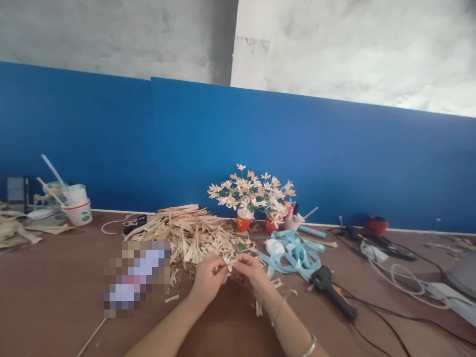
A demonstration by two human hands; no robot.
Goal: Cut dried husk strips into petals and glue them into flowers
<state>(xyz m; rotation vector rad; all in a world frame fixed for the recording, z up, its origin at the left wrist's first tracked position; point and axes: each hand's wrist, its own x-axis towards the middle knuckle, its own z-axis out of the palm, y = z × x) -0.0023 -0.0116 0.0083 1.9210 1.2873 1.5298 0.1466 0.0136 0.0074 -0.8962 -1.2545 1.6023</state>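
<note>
Pinches a pale flower [229, 266] in closed fingertips of left hand [208, 278] and right hand [253, 272], near husk strips [178, 230]; faces blossoms [245, 188] in red cups [243, 224], a black pen [296, 209] in a pale cup [292, 225], sticks [51, 191] in a red-rimmed cup [79, 214].

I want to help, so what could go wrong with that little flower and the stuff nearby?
The small pale flower could tear, pinched between left hand and right hand. The blue ribbon lies beside the glue gun, so it might scorch if the gun is hot, which I can't tell.

Creamy-white flower [229, 265], light blue ribbon [297, 252]
</note>
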